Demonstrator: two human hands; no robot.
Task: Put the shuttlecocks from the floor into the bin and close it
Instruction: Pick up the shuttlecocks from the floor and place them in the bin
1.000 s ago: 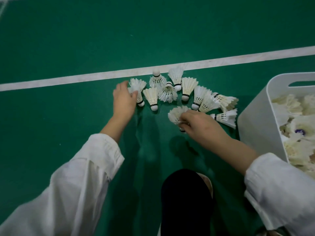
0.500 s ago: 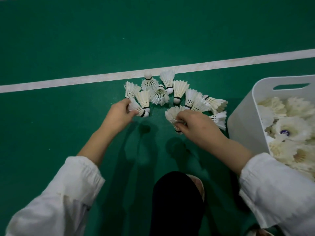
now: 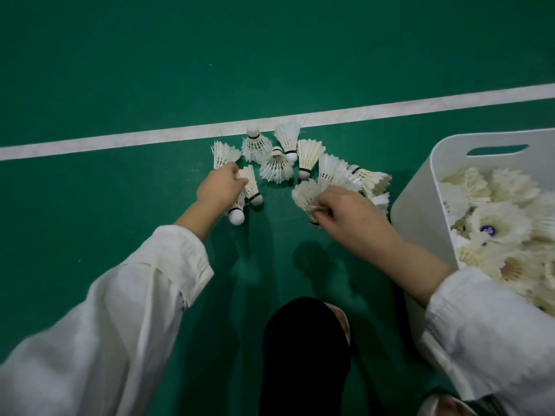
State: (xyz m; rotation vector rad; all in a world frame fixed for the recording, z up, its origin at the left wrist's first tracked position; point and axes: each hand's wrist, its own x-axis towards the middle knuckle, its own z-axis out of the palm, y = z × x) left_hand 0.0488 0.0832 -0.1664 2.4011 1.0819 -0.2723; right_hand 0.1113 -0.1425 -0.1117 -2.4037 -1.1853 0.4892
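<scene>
Several white feather shuttlecocks [image 3: 277, 163] lie in a cluster on the green floor just below a white court line. My left hand [image 3: 219, 187] grips a shuttlecock [image 3: 237, 213] at the cluster's left end, its cork pointing toward me. Another one [image 3: 250, 184] lies right beside it. My right hand [image 3: 345, 210] pinches a shuttlecock [image 3: 303, 195] by its feathers at the cluster's right side. A white plastic bin [image 3: 420, 205] stands open at the right, filled with several shuttlecocks [image 3: 498, 223]. No lid is in view.
A white court line [image 3: 120, 141] crosses the green floor behind the cluster. My dark-clad knee [image 3: 303, 355] juts in at the bottom centre, and white sleeves [image 3: 120, 310] cover both forearms. Open green floor lies to the left and beyond the line.
My left hand closed around a shuttlecock at the cluster's left end and drew it toward me. My right hand kept its pinch on the same shuttlecock.
</scene>
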